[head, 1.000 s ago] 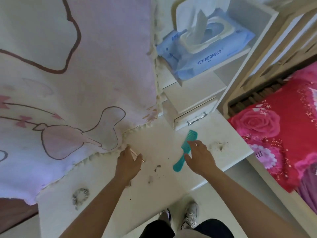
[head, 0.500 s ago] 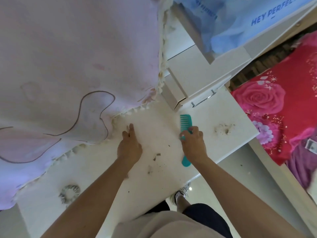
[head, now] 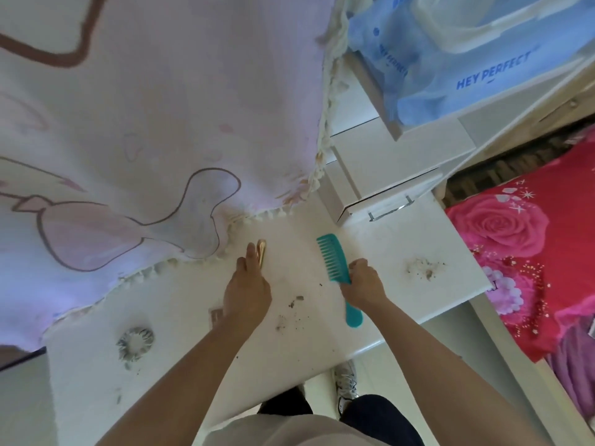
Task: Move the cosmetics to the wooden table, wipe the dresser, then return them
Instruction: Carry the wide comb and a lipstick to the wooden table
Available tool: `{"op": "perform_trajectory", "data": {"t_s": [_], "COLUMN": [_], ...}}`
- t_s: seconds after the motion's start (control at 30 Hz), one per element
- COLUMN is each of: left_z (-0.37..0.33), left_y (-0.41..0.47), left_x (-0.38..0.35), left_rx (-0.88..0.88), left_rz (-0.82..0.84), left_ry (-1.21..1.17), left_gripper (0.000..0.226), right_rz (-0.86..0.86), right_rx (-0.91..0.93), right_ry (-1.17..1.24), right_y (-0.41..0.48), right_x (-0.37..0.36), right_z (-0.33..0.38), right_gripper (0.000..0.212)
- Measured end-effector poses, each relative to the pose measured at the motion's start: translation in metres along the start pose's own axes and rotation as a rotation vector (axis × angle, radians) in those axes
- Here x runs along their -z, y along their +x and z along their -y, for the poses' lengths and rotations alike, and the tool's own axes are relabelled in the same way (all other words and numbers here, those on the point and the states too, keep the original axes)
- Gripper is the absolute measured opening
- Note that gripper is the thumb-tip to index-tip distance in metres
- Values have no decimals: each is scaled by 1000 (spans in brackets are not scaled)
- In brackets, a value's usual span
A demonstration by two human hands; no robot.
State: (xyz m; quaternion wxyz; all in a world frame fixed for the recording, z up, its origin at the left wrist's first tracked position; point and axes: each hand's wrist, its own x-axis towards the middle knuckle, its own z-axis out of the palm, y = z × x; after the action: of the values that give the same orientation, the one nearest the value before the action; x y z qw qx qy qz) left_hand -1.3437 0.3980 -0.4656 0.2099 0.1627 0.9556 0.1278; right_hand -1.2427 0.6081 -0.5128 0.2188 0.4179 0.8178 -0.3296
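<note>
The white dresser top [head: 180,365] lies below me, marked with dirt specks. My right hand [head: 365,283] is closed around a teal wide-tooth comb [head: 333,259], its teeth pointing away and left, its handle end sticking out below my fist. My left hand [head: 248,291] rests on the dresser with fingers on a small gold tube [head: 261,254] that lies by the fringe of the pink cloth; whether it grips the tube is unclear.
A pink cartoon-print cloth [head: 145,123] hangs over the dresser's back left. A small white drawer unit [head: 386,188] stands at the right with a blue wet-wipes pack [head: 483,59] above. A hair scrunchie [head: 135,344] lies front left. A red floral bedspread [head: 531,252] is at right.
My right hand has slid down the comb and turned it so the teeth point up-left. My left hand has shifted back a little, uncovering the gold tube under its fingertips.
</note>
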Motion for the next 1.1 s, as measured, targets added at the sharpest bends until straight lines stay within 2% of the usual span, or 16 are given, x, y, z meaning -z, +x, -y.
{"op": "perform_trajectory", "data": {"t_s": [0.17, 0.37, 0.47, 0.6, 0.77, 0.87, 0.97, 1.1], "left_z": [-1, 3, 14, 41, 95, 131, 164, 209], "left_y": [-50, -132, -178, -249, -360, -445, -547, -709], "left_x": [18, 41, 48, 56, 61, 62, 53, 24], "left_rx": [46, 169, 282, 501, 711, 857, 960, 1135], "left_rz": [-149, -448, -542, -577, -663, -775, -913, -1002], "left_ry": [-27, 13, 13, 48, 16, -14, 58, 147], "left_gripper": [68, 60, 60, 75, 75, 58, 43, 46], "right_rz": [77, -69, -64, 1, 94, 164, 251, 395], "right_rx": [177, 686, 854, 1021, 1235, 1385, 1507, 1643], "right_ry": [-108, -7, 13, 53, -48, -45, -24, -59], "right_y": [-17, -77, -113, -172, -264, -336, -423, -564], "right_x": [5, 15, 14, -6, -58, -103, -162, -258], "right_z": [1, 37, 63, 95, 132, 152, 158, 140], "right_gripper": [12, 21, 21, 20, 23, 23, 25, 27]}}
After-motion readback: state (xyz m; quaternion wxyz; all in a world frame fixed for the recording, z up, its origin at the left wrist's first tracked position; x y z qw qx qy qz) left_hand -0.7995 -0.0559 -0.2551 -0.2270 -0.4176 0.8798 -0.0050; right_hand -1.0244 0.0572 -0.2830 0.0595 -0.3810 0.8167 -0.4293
